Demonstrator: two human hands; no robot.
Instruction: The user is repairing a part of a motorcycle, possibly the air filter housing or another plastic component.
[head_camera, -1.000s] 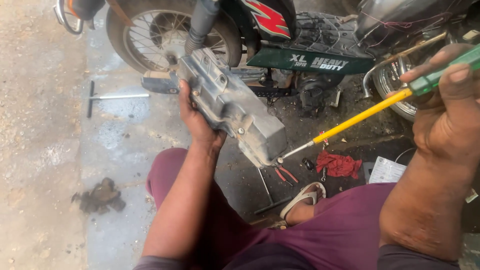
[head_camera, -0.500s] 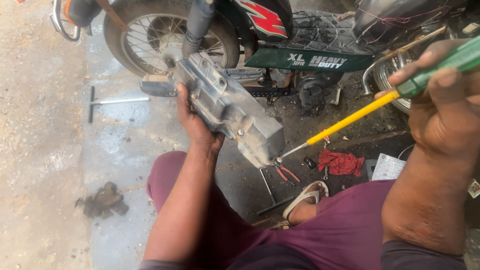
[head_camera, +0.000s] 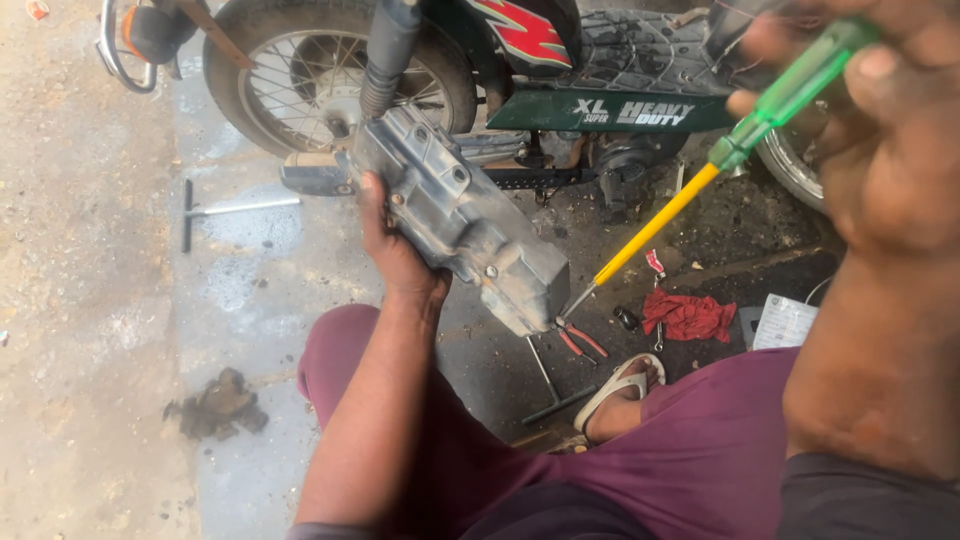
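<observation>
Above the wet concrete floor (head_camera: 120, 300), in front of the person's knees, the left hand (head_camera: 395, 250) grips a grey metal engine casing (head_camera: 455, 215) from underneath, fingers wrapped round its near edge. The casing's long axis runs from upper left, by the motorbike's front wheel (head_camera: 340, 75), down to lower right, where its blunt end hangs free over the floor. The right hand (head_camera: 880, 150) is clenched round the green handle of a screwdriver (head_camera: 700, 185) and sits well off to the right and higher; the yellow shaft slants down and left, its tip touching the casing's lower right end. The tool therefore lies roughly across the casing's end, with the right hand the farther of the two from the part. Open room lies to the left over bare floor; to the right, just below the tip, red-handled pliers (head_camera: 580, 342), a red rag (head_camera: 688, 314) and a sandalled foot (head_camera: 620, 395) crowd the ground.
</observation>
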